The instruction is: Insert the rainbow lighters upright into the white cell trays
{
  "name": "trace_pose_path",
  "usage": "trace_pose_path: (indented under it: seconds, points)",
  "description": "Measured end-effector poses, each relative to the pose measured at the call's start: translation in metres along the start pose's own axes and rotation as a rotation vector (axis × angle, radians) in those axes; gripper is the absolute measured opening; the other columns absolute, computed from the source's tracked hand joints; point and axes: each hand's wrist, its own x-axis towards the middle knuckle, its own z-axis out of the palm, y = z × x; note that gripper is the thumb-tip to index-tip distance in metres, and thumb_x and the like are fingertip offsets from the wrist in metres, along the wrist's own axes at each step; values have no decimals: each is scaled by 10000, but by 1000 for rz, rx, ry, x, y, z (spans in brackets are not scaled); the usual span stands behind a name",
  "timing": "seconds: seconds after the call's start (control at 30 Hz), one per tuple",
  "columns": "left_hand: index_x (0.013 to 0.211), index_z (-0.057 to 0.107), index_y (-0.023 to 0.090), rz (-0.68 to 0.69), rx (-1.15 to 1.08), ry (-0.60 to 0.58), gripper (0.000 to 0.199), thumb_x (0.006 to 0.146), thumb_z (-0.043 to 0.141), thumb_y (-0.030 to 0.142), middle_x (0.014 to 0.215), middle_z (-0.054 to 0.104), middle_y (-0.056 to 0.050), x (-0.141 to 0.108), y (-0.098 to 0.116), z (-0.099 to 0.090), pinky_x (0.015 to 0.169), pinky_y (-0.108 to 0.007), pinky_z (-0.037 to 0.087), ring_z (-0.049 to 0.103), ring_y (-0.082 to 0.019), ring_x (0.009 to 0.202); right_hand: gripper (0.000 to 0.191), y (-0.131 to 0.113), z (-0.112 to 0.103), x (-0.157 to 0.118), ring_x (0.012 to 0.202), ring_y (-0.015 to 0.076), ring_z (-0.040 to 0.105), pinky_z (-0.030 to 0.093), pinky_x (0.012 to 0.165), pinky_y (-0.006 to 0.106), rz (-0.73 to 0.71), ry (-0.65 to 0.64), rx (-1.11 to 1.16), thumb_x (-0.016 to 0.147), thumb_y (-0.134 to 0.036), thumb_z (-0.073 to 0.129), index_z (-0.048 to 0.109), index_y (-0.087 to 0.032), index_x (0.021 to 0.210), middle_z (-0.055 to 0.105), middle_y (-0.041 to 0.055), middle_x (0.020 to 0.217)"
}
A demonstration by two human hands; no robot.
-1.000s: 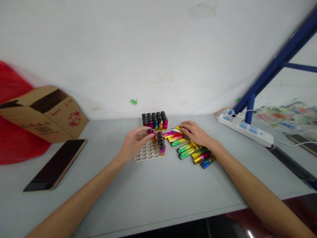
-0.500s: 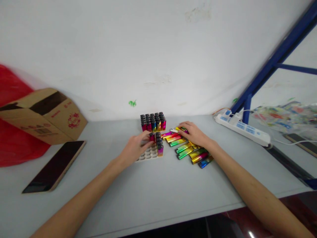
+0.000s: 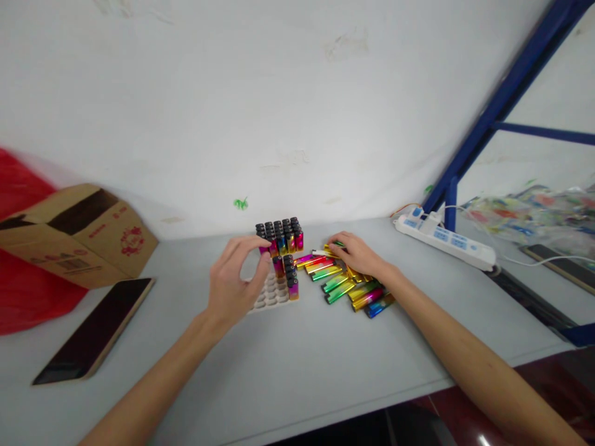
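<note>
My left hand [image 3: 232,282] is above the left side of a pale tray with round holes [image 3: 272,301], thumb and forefinger apart and nothing between them. Along the tray's right edge stands a row of upright lighters [image 3: 292,289] with black tops. One more purple lighter [image 3: 277,267] stands upright beside that row, at the back. On the right, my right hand [image 3: 356,254] rests at a pile of shiny coloured lighters [image 3: 338,291] lying flat. Its bent fingers close on a lighter [image 3: 341,244], mostly hidden by the hand.
Behind the tray stands a block of upright lighters [image 3: 290,240]. An open cardboard box [image 3: 111,238], a red bag [image 3: 28,310] and a dark phone-like device [image 3: 95,328] are on the left. A white power strip [image 3: 446,243] and blue metal frame [image 3: 483,124] are on the right.
My left hand has let go of the purple lighter, now upright in the tray, and moved off to the left with fingers apart. My right hand stays at the pile. The view has shifted slightly.
</note>
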Motion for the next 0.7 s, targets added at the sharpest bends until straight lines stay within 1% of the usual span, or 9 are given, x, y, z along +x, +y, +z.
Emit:
trace_pose_path:
  seconds: [0.07, 0.1, 0.13, 0.23, 0.33, 0.43, 0.5, 0.6, 0.7]
  points:
    - [998, 708, 202, 69, 5, -30, 177, 971, 542, 256, 1040, 742, -74, 15, 18, 0, 993, -356, 519, 680, -221, 1019, 346, 0, -1, 1, 1025, 256, 672, 512, 973, 411, -5, -5, 0, 1093, -352, 399, 701, -187, 1057, 740, 123, 1082]
    - [983, 720, 203, 99, 5, -91, 188, 965, 541, 256, 1022, 748, -73, 24, 26, 2, 969, -351, 526, 680, -222, 1002, 382, 1, -2, 1, 1017, 256, 676, 517, 969, 410, -5, -5, 1, 1100, -366, 373, 708, -191, 1045, 746, 121, 1072]
    - [981, 733, 201, 124, 7, -184, 205, 959, 537, 255, 1011, 755, -74, 34, 32, 7, 944, -347, 531, 682, -222, 978, 409, 2, -2, 2, 1016, 256, 681, 520, 970, 410, -4, -2, 4, 1106, -378, 350, 711, -194, 1050, 751, 120, 1076]
    - [933, 769, 186, 195, 33, -560, 223, 920, 548, 217, 957, 778, -77, 65, 42, 34, 895, -342, 522, 693, -221, 889, 433, 5, -2, 1, 1082, 255, 688, 512, 1012, 410, 5, 25, 15, 1116, -396, 308, 688, -195, 1168, 752, 118, 1169]
    - [901, 780, 167, 207, 122, -787, 214, 877, 567, 158, 897, 783, -97, 91, 41, 68, 806, -319, 504, 697, -224, 827, 436, 9, -1, 0, 1100, 250, 699, 515, 1013, 401, 17, 58, 19, 1125, -386, 271, 640, -195, 1260, 753, 112, 1185]
    - [806, 770, 154, 221, 176, -877, 151, 812, 623, 120, 801, 766, -115, 106, 34, 98, 721, -321, 478, 682, -235, 733, 449, 13, -1, -1, 1066, 266, 711, 530, 973, 413, 43, 103, 5, 1128, -378, 240, 606, -171, 1286, 752, 139, 1153]
    - [743, 752, 163, 229, 195, -927, 109, 755, 667, 97, 735, 748, -98, 110, 29, 112, 688, -311, 465, 662, -224, 671, 449, 15, -1, -1, 1098, 273, 698, 520, 989, 421, 56, 138, -9, 1129, -370, 226, 590, -158, 1285, 735, 161, 1180]
    - [675, 715, 181, 238, 212, -998, 157, 685, 665, 33, 663, 718, -59, 109, 21, 126, 649, -292, 447, 622, -200, 603, 428, 17, -2, 0, 1136, 258, 672, 499, 1024, 403, 57, 168, -35, 1131, -368, 222, 593, -187, 1240, 717, 144, 1185]
    - [670, 697, 192, 247, 206, -1037, 201, 665, 631, 2, 619, 692, -28, 106, 16, 131, 621, -284, 432, 584, -187, 566, 417, 18, -1, 0, 1123, 248, 653, 492, 1021, 393, 54, 169, -68, 1132, -380, 224, 603, -216, 1188, 709, 117, 1145]
